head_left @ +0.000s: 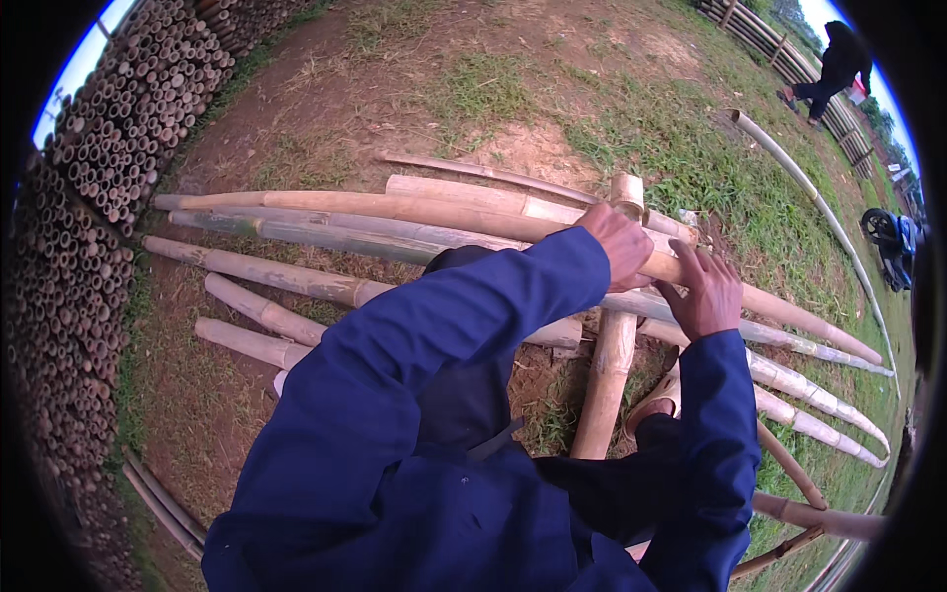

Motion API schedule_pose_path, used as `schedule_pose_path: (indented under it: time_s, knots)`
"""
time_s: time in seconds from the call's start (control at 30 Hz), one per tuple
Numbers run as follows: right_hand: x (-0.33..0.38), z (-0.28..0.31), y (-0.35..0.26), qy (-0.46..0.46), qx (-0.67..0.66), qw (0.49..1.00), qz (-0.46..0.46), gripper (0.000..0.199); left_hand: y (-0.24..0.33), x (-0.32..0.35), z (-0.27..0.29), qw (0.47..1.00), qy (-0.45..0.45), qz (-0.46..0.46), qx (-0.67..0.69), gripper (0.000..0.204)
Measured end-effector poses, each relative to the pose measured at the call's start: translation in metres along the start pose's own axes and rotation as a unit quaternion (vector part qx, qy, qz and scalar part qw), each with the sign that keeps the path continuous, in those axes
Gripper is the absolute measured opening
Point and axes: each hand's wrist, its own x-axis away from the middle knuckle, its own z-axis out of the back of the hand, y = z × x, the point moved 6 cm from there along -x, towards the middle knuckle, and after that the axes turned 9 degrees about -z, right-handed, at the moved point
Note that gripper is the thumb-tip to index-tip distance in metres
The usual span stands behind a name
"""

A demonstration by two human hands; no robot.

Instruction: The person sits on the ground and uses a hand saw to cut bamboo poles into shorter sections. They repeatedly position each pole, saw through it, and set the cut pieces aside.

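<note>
A wall of stacked bamboo (109, 128) with its cut ends showing curves along the left side, beside a patchy ground (493, 89) of dirt and grass. Long bamboo poles (296, 232) lie side by side across a thicker crosswise pole (609, 365) that props them up. The topmost long pole (414, 209) runs from the left to the lower right, resting on the others. The left hand (619, 245) is closed around this pole from above. The right hand (705, 291) lies just beside it with fingers spread flat on the same pole, not gripping. Far off, a person in dark clothes (838, 64) stands by a fence, and a motorbike (893, 242) is parked at the right.
</note>
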Motion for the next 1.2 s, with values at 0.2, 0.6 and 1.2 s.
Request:
schedule_pose_path:
  time_s: [0.2,0.6,1.2]
  knots:
    - [0.01,-0.034,0.052,-0.002,0.001,0.999,-0.041,0.01,-0.029,0.084,0.034,0.973,0.226,0.031,0.025,0.072]
    - [0.054,-0.071,0.113,-0.081,-0.024,0.989,-0.118,0.016,-0.153,0.246,-0.036,0.98,0.107,0.162,-0.036,0.065]
    - [-0.002,-0.117,-0.039,-0.158,-0.197,0.965,0.072,0.043,-0.281,0.498,-0.035,0.869,-0.206,0.443,-0.077,0.076]
